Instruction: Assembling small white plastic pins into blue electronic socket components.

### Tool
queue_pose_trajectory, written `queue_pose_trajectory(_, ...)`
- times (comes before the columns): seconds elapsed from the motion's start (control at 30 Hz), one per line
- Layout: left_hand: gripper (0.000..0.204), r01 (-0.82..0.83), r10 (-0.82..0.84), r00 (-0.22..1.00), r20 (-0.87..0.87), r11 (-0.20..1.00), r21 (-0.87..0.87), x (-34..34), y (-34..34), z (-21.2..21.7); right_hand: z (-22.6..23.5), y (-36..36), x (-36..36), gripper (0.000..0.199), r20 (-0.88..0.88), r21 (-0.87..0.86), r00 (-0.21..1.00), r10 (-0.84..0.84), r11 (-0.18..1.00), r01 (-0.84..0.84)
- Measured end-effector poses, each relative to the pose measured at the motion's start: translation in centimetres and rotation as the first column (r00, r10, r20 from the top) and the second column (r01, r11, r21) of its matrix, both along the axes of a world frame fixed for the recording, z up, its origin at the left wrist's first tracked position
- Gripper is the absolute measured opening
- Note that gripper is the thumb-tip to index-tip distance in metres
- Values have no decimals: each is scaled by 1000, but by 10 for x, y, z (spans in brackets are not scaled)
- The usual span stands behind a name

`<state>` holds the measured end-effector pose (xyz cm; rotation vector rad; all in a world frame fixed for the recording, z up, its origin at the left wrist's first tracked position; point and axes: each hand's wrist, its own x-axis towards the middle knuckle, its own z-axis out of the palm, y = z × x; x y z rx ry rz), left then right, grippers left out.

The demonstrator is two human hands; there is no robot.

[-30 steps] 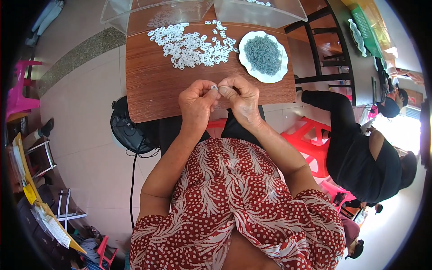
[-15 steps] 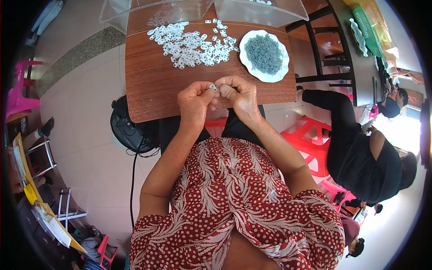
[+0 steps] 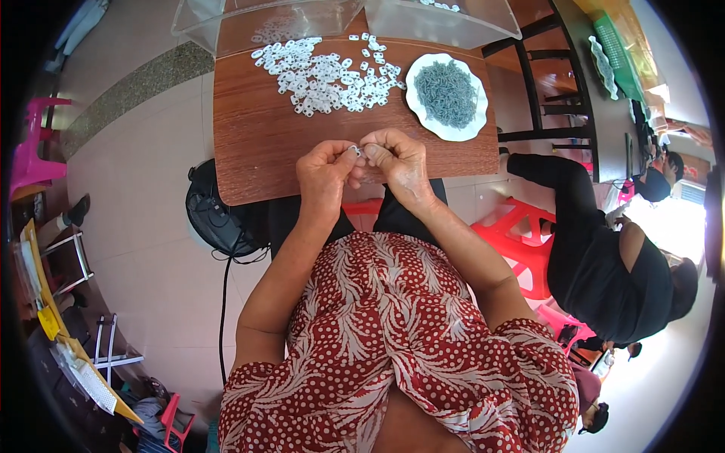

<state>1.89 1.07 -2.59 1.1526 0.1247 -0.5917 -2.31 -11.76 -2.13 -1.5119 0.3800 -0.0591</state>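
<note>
both hands meet over the near edge of a brown wooden table [image 3: 257, 151]. the left hand [image 3: 326, 172] and the right hand [image 3: 400, 160] have their fingers pressed together, pinching one small white piece [image 3: 355, 151] between them, thumbs and forefingers touching at that spot. further back on the table lies a loose heap of white pieces [image 3: 325, 72], spread across the middle, and just to its right stands a white plate [image 3: 472, 128] filled with thin grey-blue bits [image 3: 447, 92]. two clear plastic trays [image 3: 226, 30] sit at the far edge, their contents hard to make out. the floor [image 3: 143, 226] is pale tile with a speckled grey band running across it on the left. a black fan [image 3: 215, 215] with a trailing cord sits under the table's left side. red plastic stools [image 3: 529, 249] stand to the right, where another person in black clothing [image 3: 604, 264] sits. a pink stool [image 3: 34, 147] is far left.
</note>
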Motion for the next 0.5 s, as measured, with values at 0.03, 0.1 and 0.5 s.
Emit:
queue_pose_trajectory(0.03, 10, -2, 2, 1000, -2, 1000, 0, 0, 0, 1, 0, 1, 1, 8, -2, 0, 1000, 2, 1000, -2)
queue_pose_trajectory(0.1, 9, -8, 8, 1000, -5, 1000, 23, 1, 0, 2, 1, 1, 2, 7, -10, -15, 1000, -7, 1000, 6)
queue_pose_trajectory(0.5, 7, -43, 43, 999, 2, 999, 23, -5, -4, -2, 2, 10, 5, 10, -59, 74, 994, -90, 993, 94)
